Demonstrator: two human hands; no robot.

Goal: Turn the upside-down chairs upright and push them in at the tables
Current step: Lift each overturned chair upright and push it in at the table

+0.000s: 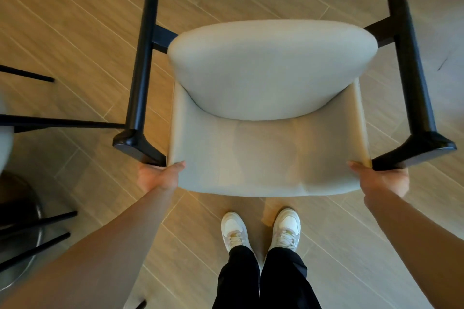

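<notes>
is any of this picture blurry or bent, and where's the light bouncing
Head view: the chair looks soft with motion blur, both hands, left and right, slightly smeared; wide-angle bending splays the chair's dark legs outward; glare on the leg ends; warm patches on the floor.

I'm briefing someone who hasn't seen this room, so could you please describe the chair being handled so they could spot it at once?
Start from the wood-look plank floor and the white sneakers at the bottom centre. Directly ahead of them is the chair, gripped at its two near corners by the left hand and right hand. Unlike the thin-legged furniture at the left edge, it has pale grey cushions and thick glossy dark arms.
</notes>
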